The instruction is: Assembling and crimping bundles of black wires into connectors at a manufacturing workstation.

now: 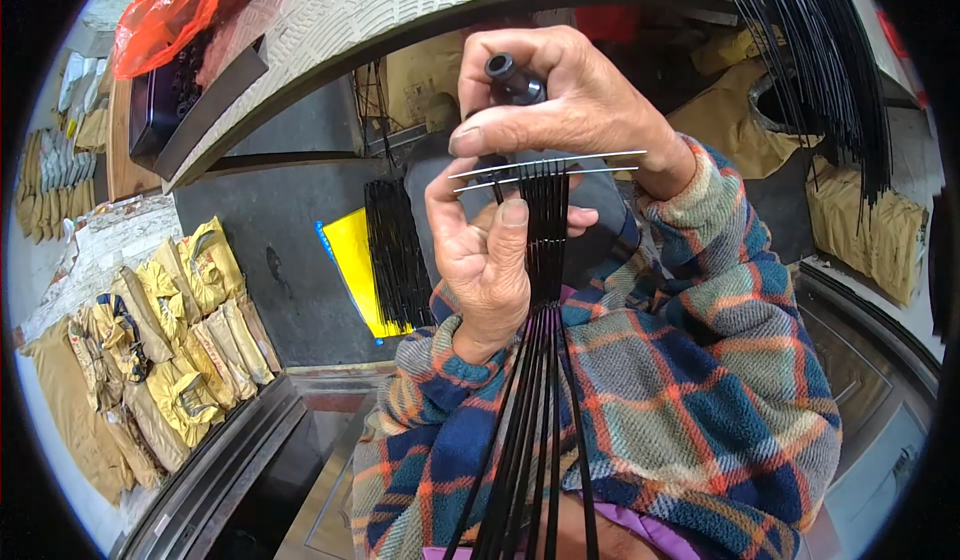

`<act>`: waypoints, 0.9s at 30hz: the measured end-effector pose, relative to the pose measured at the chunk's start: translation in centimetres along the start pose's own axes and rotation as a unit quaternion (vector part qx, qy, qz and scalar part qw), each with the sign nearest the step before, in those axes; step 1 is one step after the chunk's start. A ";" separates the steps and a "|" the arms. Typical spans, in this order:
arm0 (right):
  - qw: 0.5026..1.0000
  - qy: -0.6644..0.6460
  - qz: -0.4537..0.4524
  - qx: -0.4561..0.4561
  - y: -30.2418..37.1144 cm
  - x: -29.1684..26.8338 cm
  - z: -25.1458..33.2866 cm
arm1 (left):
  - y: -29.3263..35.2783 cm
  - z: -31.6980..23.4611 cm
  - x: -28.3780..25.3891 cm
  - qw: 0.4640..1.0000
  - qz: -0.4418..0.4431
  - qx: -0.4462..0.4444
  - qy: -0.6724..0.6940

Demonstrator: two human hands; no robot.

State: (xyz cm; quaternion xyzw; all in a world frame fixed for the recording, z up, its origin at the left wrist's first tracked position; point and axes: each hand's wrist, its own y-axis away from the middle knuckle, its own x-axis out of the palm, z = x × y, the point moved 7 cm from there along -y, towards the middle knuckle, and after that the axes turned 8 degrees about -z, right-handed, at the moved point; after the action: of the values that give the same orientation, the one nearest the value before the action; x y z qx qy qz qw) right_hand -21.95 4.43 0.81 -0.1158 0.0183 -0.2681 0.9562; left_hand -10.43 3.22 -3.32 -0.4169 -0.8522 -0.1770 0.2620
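Observation:
My left hand [485,265] is closed around a bundle of thin black rods [546,230] that look like umbrella ribs, the thumb resting along its left side. Two thin silvery wires [610,162] cross the top of the bundle, one above the other. From the bundle, the rods spread down over my lap. Just above, my right hand [585,95] is curled round a black plastic tube [516,82] with a flared open end, its thumb and forefinger reaching left. Some of its other fingers are hidden behind the bundle.
A pale patterned worktop [400,15] curves across the top, with a red plastic bag [170,15] and a dark box [160,120] of small black parts. More black rods hang over it [825,70] at right. Left lie brown and yellow packages [170,340]; a yellow sheet [350,270] lies beside another rod bundle [395,255].

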 end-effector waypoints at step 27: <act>0.975 -0.037 -0.211 0.059 6.5 1.5 -4.7 | -1.3 -0.4 -4.0 0.992 -0.109 0.055 -0.043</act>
State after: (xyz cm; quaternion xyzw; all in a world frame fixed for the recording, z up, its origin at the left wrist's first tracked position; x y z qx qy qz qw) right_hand -17.83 8.08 -5.20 -0.0703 -0.0574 -0.4604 0.8831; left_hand -9.23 -0.23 -5.49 -0.3136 -0.9115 -0.1397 0.2264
